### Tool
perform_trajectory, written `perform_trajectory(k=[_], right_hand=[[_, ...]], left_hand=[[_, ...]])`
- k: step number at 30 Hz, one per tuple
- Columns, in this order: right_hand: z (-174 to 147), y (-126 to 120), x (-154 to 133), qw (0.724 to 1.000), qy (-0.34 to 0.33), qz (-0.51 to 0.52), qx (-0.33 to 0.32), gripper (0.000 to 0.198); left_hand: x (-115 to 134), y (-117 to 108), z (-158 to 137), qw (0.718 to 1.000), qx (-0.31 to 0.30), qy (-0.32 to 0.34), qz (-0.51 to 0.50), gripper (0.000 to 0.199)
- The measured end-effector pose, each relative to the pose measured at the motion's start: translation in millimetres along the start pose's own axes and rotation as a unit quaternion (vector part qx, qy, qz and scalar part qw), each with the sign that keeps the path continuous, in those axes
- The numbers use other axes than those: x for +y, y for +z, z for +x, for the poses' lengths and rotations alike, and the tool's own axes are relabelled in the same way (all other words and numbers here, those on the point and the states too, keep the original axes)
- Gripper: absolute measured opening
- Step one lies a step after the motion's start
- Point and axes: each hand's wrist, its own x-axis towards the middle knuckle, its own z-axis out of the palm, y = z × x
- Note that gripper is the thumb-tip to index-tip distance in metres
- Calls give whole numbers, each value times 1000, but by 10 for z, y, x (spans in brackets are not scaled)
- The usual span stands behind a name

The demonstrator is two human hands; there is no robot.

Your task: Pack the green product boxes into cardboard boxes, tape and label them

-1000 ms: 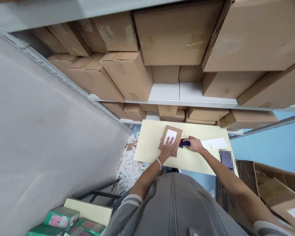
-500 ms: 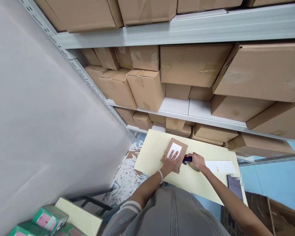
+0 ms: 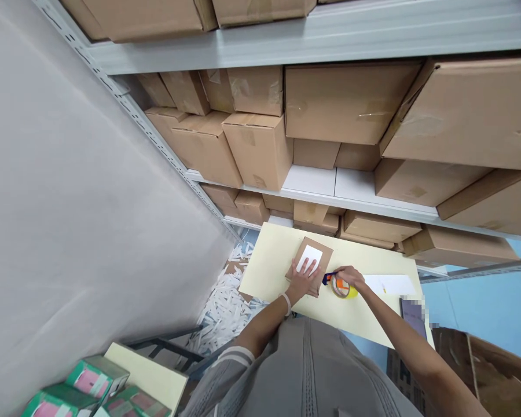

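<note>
The surface lies open left of the small box; a tape dispenser blocks its right side.

Pale grey metal rack ahead, tiers loaded with brown cartons, several taped; plain grey wall along the left. White paper strips strewn on the floor between wall and bench, green boxes with pink panels at lower left. Lower right, a large cardboard box, cut off by the frame edge.
</note>
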Motion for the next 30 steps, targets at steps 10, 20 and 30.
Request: perform_trajectory(k=[10, 20, 30], right_hand=[[-608, 415, 113, 967, -53, -247, 16, 44], [-1091, 717, 981, 971, -120, -151, 138, 48], [-1454, 834, 1711, 944, -172, -257, 117, 73]], left_hand=[[2, -19, 27, 1000, -2, -8, -17, 110], [-6, 6, 45, 999, -10, -8, -40, 111], [2, 36, 35, 997, 0, -8, -76, 104]])
